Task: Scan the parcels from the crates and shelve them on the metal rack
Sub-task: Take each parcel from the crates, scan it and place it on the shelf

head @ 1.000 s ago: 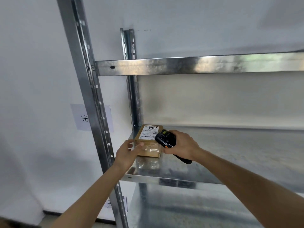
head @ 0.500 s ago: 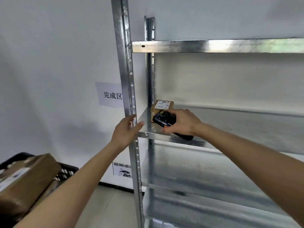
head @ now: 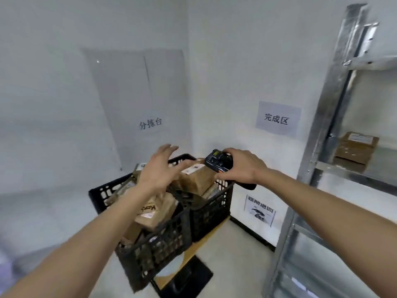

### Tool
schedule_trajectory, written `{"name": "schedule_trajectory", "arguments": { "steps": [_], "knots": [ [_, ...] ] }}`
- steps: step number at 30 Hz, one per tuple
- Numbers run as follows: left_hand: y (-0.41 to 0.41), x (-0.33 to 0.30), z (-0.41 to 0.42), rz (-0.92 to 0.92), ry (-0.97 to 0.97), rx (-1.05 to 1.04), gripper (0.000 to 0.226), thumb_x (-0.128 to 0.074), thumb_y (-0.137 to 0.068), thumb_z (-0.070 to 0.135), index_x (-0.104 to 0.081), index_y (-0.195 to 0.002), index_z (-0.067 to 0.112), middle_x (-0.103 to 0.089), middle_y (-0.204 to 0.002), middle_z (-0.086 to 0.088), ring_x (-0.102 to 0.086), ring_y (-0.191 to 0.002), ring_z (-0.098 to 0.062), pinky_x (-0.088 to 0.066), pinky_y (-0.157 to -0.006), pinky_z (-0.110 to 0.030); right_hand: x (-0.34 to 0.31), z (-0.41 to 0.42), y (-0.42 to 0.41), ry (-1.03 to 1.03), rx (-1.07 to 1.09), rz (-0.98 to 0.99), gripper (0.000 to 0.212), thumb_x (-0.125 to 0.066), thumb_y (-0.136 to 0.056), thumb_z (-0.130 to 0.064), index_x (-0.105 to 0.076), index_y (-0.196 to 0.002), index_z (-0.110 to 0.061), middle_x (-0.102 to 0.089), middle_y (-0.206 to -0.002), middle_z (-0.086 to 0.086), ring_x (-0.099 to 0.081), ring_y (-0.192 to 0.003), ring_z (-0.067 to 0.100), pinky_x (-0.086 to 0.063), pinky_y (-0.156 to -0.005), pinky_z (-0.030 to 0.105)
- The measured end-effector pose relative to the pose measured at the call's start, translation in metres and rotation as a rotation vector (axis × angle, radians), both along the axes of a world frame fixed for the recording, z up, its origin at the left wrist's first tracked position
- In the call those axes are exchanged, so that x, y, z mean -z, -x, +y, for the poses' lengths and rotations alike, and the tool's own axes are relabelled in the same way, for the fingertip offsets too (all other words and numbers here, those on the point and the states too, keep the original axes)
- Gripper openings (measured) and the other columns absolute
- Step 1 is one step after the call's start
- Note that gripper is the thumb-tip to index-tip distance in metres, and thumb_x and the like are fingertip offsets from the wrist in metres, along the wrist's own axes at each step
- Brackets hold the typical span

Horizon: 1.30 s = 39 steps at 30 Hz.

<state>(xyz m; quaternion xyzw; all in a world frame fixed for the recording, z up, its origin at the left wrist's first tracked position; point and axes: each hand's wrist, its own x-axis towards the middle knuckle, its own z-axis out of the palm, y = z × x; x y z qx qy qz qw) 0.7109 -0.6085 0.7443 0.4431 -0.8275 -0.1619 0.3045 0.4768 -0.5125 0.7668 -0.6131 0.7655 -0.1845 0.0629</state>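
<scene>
Left hand [head: 158, 168] hovered spread and empty over black crates [head: 163, 239] at 7 o'clock, stuffed with brown parcels [head: 198, 179]. Right hand [head: 241, 166] gripped scanner [head: 217, 161]. One parcel [head: 355, 148] already sat on metal rack [head: 322, 117] at 3 o'clock. Step looked like fetching the next parcel; next: grasp one, expose label, scan.

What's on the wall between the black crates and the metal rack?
In the head view, two paper signs: one with Chinese characters higher up, and a smaller printed sign near the floor. The crates stand left, the rack right.
</scene>
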Motion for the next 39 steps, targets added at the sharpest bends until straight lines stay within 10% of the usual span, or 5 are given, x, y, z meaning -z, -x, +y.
{"name": "schedule_trajectory", "arguments": {
  "steps": [13,26,39],
  "knots": [
    [-0.259,0.041,-0.038,0.052,-0.126,-0.451,0.072,-0.056,-0.088,0.066,-0.04,-0.149,0.032,-0.054,-0.144,0.009,-0.05,-0.133,-0.02,-0.042,-0.103,-0.04,0.037,-0.129,-0.219,-0.032,-0.28,0.014,0.081,-0.085,-0.067,-0.06,-0.059,-0.136,-0.027,-0.07,-0.121,-0.004,-0.065,-0.104,0.021,-0.058,-0.085,0.038],
    [-0.212,0.16,-0.18,-0.01,-0.338,-0.45,0.071,-0.055,-0.09,0.065,-0.041,-0.15,0.028,-0.047,-0.152,0.006,-0.046,-0.137,-0.019,-0.041,-0.106,-0.04,0.14,-0.259,-0.16,-0.209,-0.167,-0.01,0.08,-0.072,-0.051,-0.08,-0.061,-0.116,-0.033,-0.069,-0.108,-0.006,-0.067,-0.1,0.021,-0.058,-0.083,0.04],
    [-0.181,0.242,-0.244,-0.091,-0.477,-0.351,0.037,-0.055,-0.093,0.057,-0.045,-0.123,0.037,-0.066,-0.107,0.012,-0.064,-0.086,-0.01,-0.055,-0.067,-0.033,0.195,-0.298,-0.149,-0.333,-0.129,0.003,0.079,-0.08,-0.07,-0.071,-0.058,-0.134,-0.03,-0.069,-0.119,-0.006,-0.067,-0.107,0.02,-0.056,-0.079,0.034]
  ]
}}
